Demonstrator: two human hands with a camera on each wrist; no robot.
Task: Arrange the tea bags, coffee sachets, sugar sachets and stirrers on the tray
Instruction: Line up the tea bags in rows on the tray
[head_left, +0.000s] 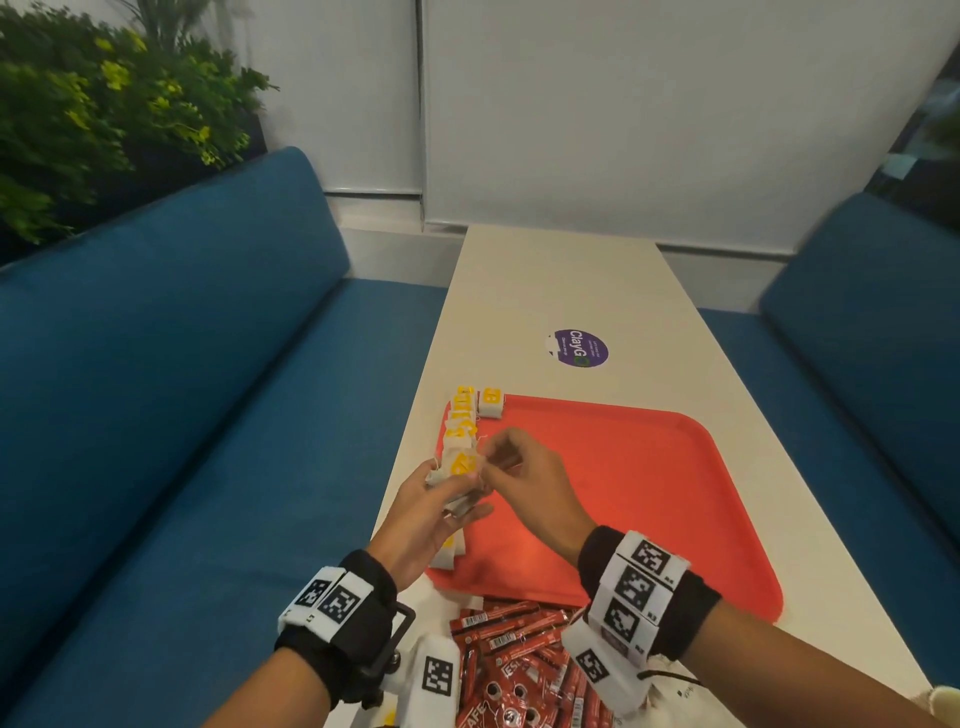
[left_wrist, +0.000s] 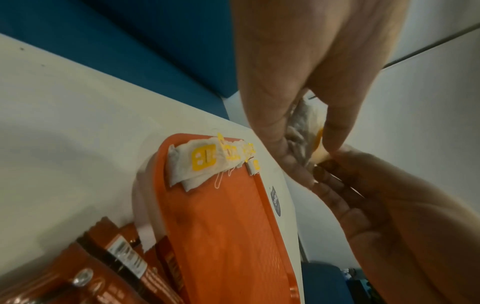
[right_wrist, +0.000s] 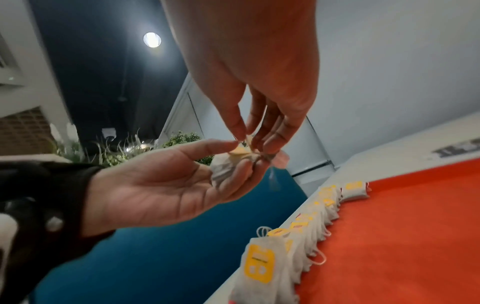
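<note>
A red tray (head_left: 623, 478) lies on the white table. Along its left edge runs a row of white tea bags with yellow tags (head_left: 460, 421), also visible in the right wrist view as the tea bag row (right_wrist: 306, 232). My left hand (head_left: 441, 493) holds a small bunch of tea bags (head_left: 457, 467) above the tray's left edge, thumb over them. My right hand (head_left: 501, 454) pinches one tea bag's tag (right_wrist: 244, 151) at the top of that bunch. Red coffee sachets (head_left: 519, 665) are heaped on the table just in front of the tray.
The table (head_left: 561, 291) is long and narrow, with blue sofa seats on the left (head_left: 208, 415) and right (head_left: 857, 338). A purple round sticker (head_left: 579, 347) sits beyond the tray. A white cloth pouch (head_left: 670, 680) lies near my right wrist.
</note>
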